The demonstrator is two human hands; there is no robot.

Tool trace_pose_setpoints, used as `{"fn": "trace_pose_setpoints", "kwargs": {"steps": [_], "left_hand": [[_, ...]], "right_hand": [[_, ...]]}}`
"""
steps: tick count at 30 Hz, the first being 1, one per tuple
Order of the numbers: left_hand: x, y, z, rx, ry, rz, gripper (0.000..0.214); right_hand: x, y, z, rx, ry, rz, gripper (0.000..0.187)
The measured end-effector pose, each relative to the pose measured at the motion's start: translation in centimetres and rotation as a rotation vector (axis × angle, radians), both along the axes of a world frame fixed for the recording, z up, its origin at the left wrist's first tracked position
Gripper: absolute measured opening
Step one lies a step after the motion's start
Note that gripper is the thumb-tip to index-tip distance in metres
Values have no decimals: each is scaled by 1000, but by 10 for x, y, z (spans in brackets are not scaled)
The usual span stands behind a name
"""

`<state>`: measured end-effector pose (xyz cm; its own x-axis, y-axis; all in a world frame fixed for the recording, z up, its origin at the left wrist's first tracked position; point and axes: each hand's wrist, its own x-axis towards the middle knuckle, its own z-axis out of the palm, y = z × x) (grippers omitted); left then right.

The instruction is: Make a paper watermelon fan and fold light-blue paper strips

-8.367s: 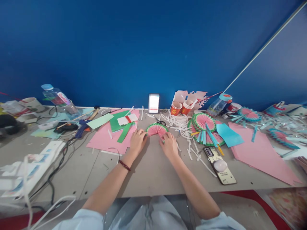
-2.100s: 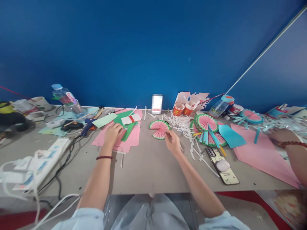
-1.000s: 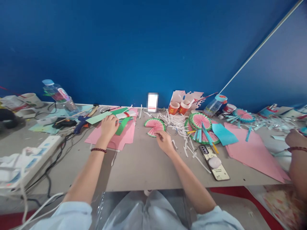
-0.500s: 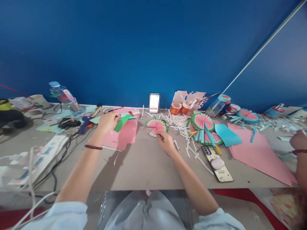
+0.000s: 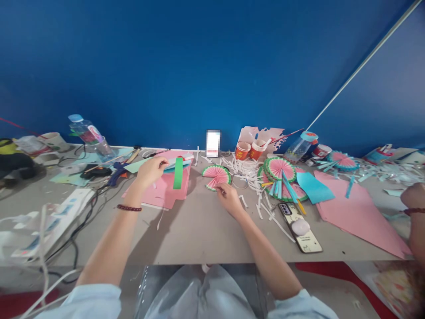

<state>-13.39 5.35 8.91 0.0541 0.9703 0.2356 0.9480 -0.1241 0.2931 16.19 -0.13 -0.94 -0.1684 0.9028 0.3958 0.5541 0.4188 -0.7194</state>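
Observation:
My left hand (image 5: 152,170) hovers over the pink paper sheets (image 5: 166,192) on the left, fingers bent and slightly apart, with nothing visible in them. Just right of its fingertips is a green paper strip (image 5: 178,173), upright in view and apart from the hand. My right hand (image 5: 228,198) pinches the lower edge of a pleated paper fan (image 5: 217,174), pink with a green and white rim like a watermelon slice. The fan is spread nearly into a full circle, with a gap at its lower left.
White paper scraps (image 5: 247,170), finished fans (image 5: 280,170) and a phone (image 5: 300,228) lie to the right. Red paper cups (image 5: 243,151) stand behind. A power strip (image 5: 55,221) and a bottle (image 5: 86,131) are left. Another person's hand (image 5: 413,195) shows at far right.
The green strip has come away from my left hand and swung from slanted to upright in view. My left fingers have loosened. My right hand stays at the fan's edge.

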Motion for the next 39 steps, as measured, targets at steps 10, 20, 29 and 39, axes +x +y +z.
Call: {"fn": "trace_pose_setpoints", "kwargs": {"steps": [10, 20, 29, 39], "left_hand": [[1, 3, 3, 151, 183, 33, 34], [5, 2, 16, 256, 131, 28, 36], [20, -18, -13, 200, 15, -48, 33], [19, -42, -71, 325, -129, -156, 33]], "right_hand": [[1, 1, -2, -4, -10, 14, 22], [2, -1, 0, 6, -15, 22, 22], [-10, 1, -4, 37, 58, 50, 23], [-46, -17, 31, 25, -46, 227, 33]]}}
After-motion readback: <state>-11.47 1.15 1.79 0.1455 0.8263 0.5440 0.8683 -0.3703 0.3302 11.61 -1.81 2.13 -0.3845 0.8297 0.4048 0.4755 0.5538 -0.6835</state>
